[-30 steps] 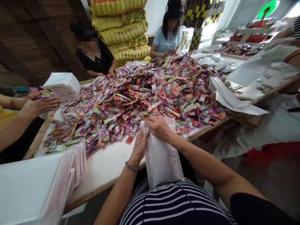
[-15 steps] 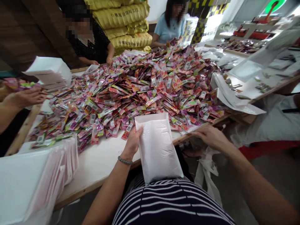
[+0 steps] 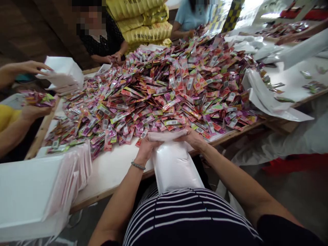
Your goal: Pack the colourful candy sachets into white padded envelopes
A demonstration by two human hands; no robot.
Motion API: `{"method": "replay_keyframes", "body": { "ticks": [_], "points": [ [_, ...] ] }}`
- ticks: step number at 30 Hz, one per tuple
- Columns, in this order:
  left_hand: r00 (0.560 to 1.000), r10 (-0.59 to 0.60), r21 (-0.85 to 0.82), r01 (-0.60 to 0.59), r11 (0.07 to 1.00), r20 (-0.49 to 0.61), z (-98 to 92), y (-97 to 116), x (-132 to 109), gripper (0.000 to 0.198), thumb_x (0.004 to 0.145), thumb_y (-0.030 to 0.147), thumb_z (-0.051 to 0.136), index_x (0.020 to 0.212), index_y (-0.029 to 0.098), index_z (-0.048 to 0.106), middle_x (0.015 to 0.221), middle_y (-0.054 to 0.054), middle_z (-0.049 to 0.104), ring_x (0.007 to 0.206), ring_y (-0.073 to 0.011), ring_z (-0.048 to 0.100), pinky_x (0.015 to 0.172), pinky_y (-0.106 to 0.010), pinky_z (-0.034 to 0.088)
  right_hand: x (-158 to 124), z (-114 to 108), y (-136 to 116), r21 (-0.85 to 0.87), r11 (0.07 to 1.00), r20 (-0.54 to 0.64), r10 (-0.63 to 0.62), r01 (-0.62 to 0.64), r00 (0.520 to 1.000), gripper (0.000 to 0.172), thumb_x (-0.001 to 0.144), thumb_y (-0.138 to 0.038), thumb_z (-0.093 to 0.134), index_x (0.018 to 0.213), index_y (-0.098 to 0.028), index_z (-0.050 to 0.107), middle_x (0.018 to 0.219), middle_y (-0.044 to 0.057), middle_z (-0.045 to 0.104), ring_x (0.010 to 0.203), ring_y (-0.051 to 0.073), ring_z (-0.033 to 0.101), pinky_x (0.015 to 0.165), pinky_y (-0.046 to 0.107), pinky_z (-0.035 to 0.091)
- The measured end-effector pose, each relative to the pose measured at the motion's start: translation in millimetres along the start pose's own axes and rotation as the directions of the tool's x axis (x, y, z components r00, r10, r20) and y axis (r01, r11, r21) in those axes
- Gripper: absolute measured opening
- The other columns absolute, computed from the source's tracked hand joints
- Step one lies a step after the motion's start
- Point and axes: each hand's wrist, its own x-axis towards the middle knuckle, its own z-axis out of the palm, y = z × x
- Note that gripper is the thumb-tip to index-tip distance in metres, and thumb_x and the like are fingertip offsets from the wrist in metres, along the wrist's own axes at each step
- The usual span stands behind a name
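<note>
A filled white padded mailer (image 3: 176, 167) stands upright between my body and the table edge. Its top flap (image 3: 166, 135) is folded over toward me. My left hand (image 3: 148, 147) is closed on the left end of the flap, fingers partly tucked beneath it. My right hand (image 3: 193, 139) grips the flap's right end in the same way. Just beyond both hands lies a large heap of small, colourful sealed packets (image 3: 164, 92), mostly pink, red, purple and green.
White padded mailers (image 3: 33, 188) lie stacked at the near left. Another white stack (image 3: 64, 70) stands at the far left, touched by a co-worker's hand (image 3: 30, 66). Loose white sheets (image 3: 271, 99) lie at right. Yellow sacks (image 3: 146, 30) rise behind, near two more people.
My right hand has come in from the right and taken hold of the mailer's top. The flap, upright before, is now folded over. The co-worker's hand at left has reached the stack.
</note>
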Motion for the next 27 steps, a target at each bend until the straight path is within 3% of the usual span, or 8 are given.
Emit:
{"method": "replay_keyframes", "body": {
  "ticks": [2,4,7,9,12,17,22,27],
  "points": [
    [0.995,0.099,0.178,-0.102,0.979,0.024,-8.3,-4.7,1.0,0.032,0.049,0.028,0.086,0.074,0.014,0.071,0.077,-0.005,0.074,0.073,-0.0194,0.067,0.077,-0.033,0.053,-4.1,-6.8,3.6,-0.202,0.972,0.019,-0.115,0.117,0.993,0.019,0.064,-0.037,0.078,0.069,-0.019,0.074,0.078,0.005,0.074,0.076,0.021,0.067,0.076,0.035,0.052],
    [0.954,0.281,0.407,-0.3,0.863,0.106,-16.7,-3.0,-1.2,0.022,0.063,0.032,0.079,0.076,0.016,0.071,0.085,-0.007,0.075,0.081,-0.021,0.068,0.082,-0.035,0.053,-9.6,-11.8,3.3,-0.381,0.877,0.062,-0.293,0.294,0.954,0.011,0.072,-0.032,0.072,0.072,-0.022,0.075,0.084,0.005,0.075,0.084,0.021,0.067,0.08,0.036,0.052],
    [0.792,0.508,0.644,-0.589,0.488,0.34,-29.0,6.1,-10.7,0.017,0.08,0.029,0.066,0.092,0.019,0.073,0.109,-0.009,0.073,0.102,-0.022,0.067,0.093,-0.037,0.051,-21.2,-14.6,-3.9,-0.601,0.622,0.141,-0.535,0.502,0.833,0.014,0.08,-0.023,0.064,0.087,-0.023,0.076,0.093,0.006,0.075,0.094,0.022,0.065,0.087,0.039,0.051],
    [0.695,0.531,0.699,-0.673,0.241,0.486,-37.0,10.4,-20.6,0.024,0.086,0.021,0.058,0.106,0.02,0.07,0.12,-0.01,0.069,0.109,-0.0217,0.065,0.095,-0.037,0.051,-29.9,-13.7,-9.4,-0.699,0.456,0.209,-0.606,0.551,0.768,0.021,0.083,-0.018,0.059,0.097,-0.022,0.074,0.099,0.007,0.074,0.098,0.022,0.064,0.088,0.04,0.051],
    [0.631,0.487,0.725,-0.688,-0.007,0.603,-48.1,8.4,-37.3,0.039,0.088,0.011,0.047,0.123,0.021,0.063,0.129,-0.011,0.064,0.116,-0.0214,0.062,0.096,-0.036,0.052,-41.5,-10.5,-11.0,-0.767,0.269,0.341,-0.598,0.583,0.725,0.03,0.085,-0.011,0.051,0.104,-0.021,0.071,0.105,0.008,0.073,0.101,0.022,0.065,0.087,0.039,0.052],
    [0.683,0.378,0.771,-0.616,-0.161,0.625,-58.5,-7.5,-53.5,0.048,0.088,0.006,0.041,0.132,0.016,0.057,0.135,-0.017,0.058,0.123,-0.025,0.057,0.1,-0.038,0.05,-52.2,-6.3,4.5,-0.814,0.153,0.441,-0.466,0.56,0.767,0.04,0.086,-0.007,0.046,0.12,-0.018,0.066,0.12,0.012,0.068,0.114,0.024,0.062,0.091,0.041,0.05],
    [0.818,0.162,0.832,-0.53,-0.163,0.552,-51.6,-14.2,-56.1,0.051,0.088,0.006,0.04,0.136,0.018,0.053,0.145,-0.018,0.047,0.131,-0.031,0.049,0.1,-0.045,0.048,-51.0,-11.6,21.9,-0.84,0.243,0.427,-0.255,0.485,0.868,0.046,0.089,-0.009,0.041,0.13,-0.023,0.059,0.13,0.009,0.063,0.122,0.021,0.058,0.099,0.041,0.045],
    [0.882,0.021,0.879,-0.467,-0.1,0.471,-48.8,-7.4,-61.3,0.062,0.085,0.001,0.039,0.142,0.025,0.046,0.15,-0.014,0.042,0.139,-0.0334,0.038,0.102,-0.05,0.045,-51.0,-25.0,27.4,-0.856,0.313,0.423,-0.03,0.41,0.906,0.049,0.093,-0.02,0.039,0.141,-0.028,0.048,0.145,0.006,0.049,0.138,0.025,0.04,0.109,0.053,0.032]
  ]
}}
